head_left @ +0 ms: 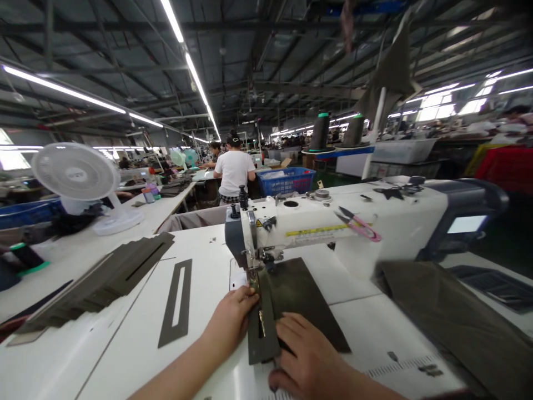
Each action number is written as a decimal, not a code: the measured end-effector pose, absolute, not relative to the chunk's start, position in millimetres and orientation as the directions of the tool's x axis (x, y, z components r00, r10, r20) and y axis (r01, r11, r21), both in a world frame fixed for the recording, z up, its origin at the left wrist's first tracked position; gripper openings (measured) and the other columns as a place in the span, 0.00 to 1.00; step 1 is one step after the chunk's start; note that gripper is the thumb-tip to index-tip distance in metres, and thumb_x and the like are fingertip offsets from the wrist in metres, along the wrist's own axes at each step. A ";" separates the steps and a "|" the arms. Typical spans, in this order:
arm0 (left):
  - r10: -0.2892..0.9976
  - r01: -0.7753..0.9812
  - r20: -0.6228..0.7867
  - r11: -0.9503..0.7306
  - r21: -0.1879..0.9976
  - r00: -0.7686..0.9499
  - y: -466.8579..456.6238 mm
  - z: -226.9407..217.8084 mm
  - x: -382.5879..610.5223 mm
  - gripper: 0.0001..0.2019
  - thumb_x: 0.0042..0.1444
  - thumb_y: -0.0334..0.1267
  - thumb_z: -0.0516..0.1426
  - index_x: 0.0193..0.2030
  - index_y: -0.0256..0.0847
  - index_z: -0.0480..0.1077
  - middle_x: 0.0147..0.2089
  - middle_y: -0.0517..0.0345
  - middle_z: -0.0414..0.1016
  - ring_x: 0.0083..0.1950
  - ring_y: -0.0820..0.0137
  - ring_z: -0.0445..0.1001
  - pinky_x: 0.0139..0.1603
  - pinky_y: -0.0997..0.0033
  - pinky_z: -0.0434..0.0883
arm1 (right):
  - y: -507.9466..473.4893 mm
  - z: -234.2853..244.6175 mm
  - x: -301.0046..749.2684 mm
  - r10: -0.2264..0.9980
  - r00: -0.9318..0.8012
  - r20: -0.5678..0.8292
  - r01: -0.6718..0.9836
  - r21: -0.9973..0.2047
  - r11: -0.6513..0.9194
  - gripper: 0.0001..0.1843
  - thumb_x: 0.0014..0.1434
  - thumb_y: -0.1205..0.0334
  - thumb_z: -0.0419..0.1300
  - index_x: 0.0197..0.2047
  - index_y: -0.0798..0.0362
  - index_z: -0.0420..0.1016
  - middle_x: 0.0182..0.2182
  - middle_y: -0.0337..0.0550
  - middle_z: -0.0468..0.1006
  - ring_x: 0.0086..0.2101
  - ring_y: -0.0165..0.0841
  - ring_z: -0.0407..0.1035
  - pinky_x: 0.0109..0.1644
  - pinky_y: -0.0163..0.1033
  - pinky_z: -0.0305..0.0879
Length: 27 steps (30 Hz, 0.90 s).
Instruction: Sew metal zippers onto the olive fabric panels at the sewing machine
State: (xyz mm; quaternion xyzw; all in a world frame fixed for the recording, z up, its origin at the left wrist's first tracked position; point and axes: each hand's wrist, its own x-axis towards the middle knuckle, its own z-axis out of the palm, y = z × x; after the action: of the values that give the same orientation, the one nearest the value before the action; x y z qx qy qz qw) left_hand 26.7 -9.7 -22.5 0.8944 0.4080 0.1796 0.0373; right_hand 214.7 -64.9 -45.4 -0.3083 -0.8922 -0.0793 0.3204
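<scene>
A dark olive fabric strip (263, 347) lies under the needle area of a white sewing machine (306, 225). A shiny gold-coloured piece, like a zipper (261, 318), shows in its slot. My left hand (231, 316) is closed at the strip's left edge, fingertips close to the presser foot (252, 276). On the right edge, my right hand (308, 355) has its fingers bent over the strip, the thumb lower down near its front end. A larger olive panel (310, 305) lies flat beneath and to the right. Left of my hands rests a slotted olive frame piece (177, 303).
Stacked olive pieces (100, 283) lie on the left. Pink-handled snips (360, 225) rest on the machine arm. Olive material (449, 316) covers the right side. A white fan (77, 172), a blue basket (287, 180) and a person in white (234, 169) are beyond.
</scene>
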 end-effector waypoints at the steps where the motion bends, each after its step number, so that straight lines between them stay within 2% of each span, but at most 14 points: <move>1: 0.743 0.709 0.291 -0.666 0.231 0.603 -14.3 -21.7 24.7 0.20 0.49 0.22 0.50 0.48 0.40 0.69 0.50 0.50 0.70 0.51 0.62 0.69 0.51 0.62 0.68 | -69.2 -48.4 212.2 0.451 -0.604 0.657 0.612 0.019 0.791 0.06 0.52 0.62 0.61 0.32 0.55 0.73 0.32 0.46 0.74 0.36 0.36 0.67 0.49 0.44 0.61; 2: 0.744 0.705 0.291 -0.666 0.245 0.601 -19.1 -20.8 23.0 0.20 0.49 0.23 0.51 0.48 0.40 0.70 0.50 0.50 0.70 0.51 0.62 0.69 0.52 0.61 0.68 | -72.2 -50.5 209.7 0.411 -0.609 0.678 0.622 0.087 0.778 0.02 0.53 0.67 0.59 0.31 0.56 0.72 0.31 0.47 0.74 0.35 0.36 0.67 0.48 0.44 0.62; 4: 0.745 0.701 0.295 -0.665 0.259 0.598 -28.0 -18.9 21.3 0.19 0.49 0.24 0.52 0.47 0.41 0.70 0.50 0.51 0.71 0.52 0.62 0.69 0.52 0.60 0.68 | -75.4 -52.6 205.0 0.367 -0.635 0.680 0.632 0.184 0.753 0.06 0.54 0.73 0.54 0.30 0.59 0.73 0.32 0.52 0.75 0.36 0.38 0.67 0.48 0.45 0.63; 7: 0.743 0.703 0.314 -0.666 0.250 0.591 -36.7 -18.1 23.0 0.19 0.48 0.24 0.52 0.48 0.40 0.70 0.51 0.51 0.71 0.52 0.62 0.69 0.53 0.60 0.68 | -77.3 -52.7 200.1 0.346 -0.640 0.686 0.647 0.238 0.725 0.12 0.54 0.75 0.49 0.33 0.63 0.74 0.35 0.59 0.75 0.39 0.43 0.68 0.46 0.45 0.64; 12: 0.755 0.732 0.312 -0.647 0.215 0.576 -38.4 -20.6 29.0 0.19 0.47 0.23 0.54 0.47 0.38 0.70 0.50 0.49 0.72 0.52 0.61 0.69 0.52 0.59 0.68 | -78.1 -49.6 194.9 0.403 -0.574 0.713 0.687 0.151 0.711 0.13 0.55 0.75 0.49 0.37 0.64 0.74 0.35 0.56 0.76 0.37 0.41 0.69 0.41 0.42 0.67; 16: 0.762 0.739 0.331 -0.636 0.221 0.557 -40.8 -21.1 30.4 0.18 0.46 0.23 0.54 0.45 0.37 0.70 0.49 0.49 0.73 0.51 0.62 0.70 0.52 0.59 0.68 | -77.5 -45.8 195.8 0.346 -0.627 0.697 0.613 0.168 0.772 0.12 0.54 0.78 0.48 0.30 0.64 0.73 0.28 0.53 0.75 0.30 0.38 0.68 0.38 0.41 0.67; 19: 0.743 0.731 0.354 -0.653 0.199 0.568 -46.2 -23.3 31.4 0.19 0.45 0.22 0.53 0.45 0.38 0.70 0.48 0.51 0.74 0.51 0.64 0.71 0.56 0.56 0.64 | -77.6 -45.1 199.3 0.322 -0.667 0.672 0.561 0.167 0.811 0.12 0.55 0.77 0.48 0.30 0.65 0.73 0.27 0.52 0.74 0.29 0.37 0.67 0.37 0.39 0.66; 23: 0.686 0.703 0.411 -0.698 0.138 0.600 -50.3 -28.6 33.3 0.16 0.50 0.22 0.51 0.44 0.37 0.69 0.47 0.50 0.74 0.50 0.64 0.71 0.57 0.54 0.63 | -78.0 -48.2 201.1 0.324 -0.645 0.692 0.574 0.158 0.804 0.14 0.56 0.76 0.46 0.29 0.63 0.73 0.25 0.50 0.73 0.27 0.36 0.65 0.30 0.38 0.64; 27: 0.651 0.685 0.440 -0.721 0.103 0.619 -47.4 -30.9 33.7 0.14 0.52 0.23 0.51 0.44 0.38 0.69 0.46 0.51 0.74 0.50 0.65 0.72 0.57 0.56 0.64 | -76.9 -50.7 199.8 0.347 -0.626 0.698 0.579 0.119 0.806 0.16 0.56 0.77 0.45 0.29 0.62 0.72 0.25 0.49 0.73 0.26 0.36 0.65 0.29 0.38 0.63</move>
State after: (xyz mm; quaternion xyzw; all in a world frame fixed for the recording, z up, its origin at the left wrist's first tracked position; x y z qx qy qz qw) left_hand 33.7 -47.4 -30.9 0.8990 0.3713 0.2293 -0.0372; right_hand 199.8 -76.9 -50.7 -0.2613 -0.8858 -0.1688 0.3442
